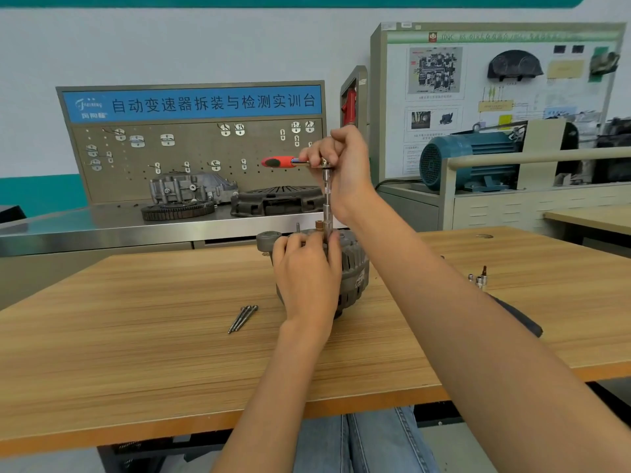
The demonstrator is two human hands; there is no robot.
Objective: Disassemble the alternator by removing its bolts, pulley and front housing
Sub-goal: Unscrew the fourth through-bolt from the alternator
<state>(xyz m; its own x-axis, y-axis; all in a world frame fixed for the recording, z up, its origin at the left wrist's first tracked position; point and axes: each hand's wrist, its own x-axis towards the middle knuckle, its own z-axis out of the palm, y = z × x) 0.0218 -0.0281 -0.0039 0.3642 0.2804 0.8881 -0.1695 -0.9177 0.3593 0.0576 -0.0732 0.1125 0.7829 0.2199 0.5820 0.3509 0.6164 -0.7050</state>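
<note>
Matt grey metal alternator [355, 268] on a wood-grain table [136, 336].

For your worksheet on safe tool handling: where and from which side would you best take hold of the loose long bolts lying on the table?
Pinch the long bolts across the middle of their thin shanks, coming straight down from above. They lie flat and bunched together on the wooden table, heads toward the alternator, with bare table either side, so fingers can close across all of them at once.
</note>
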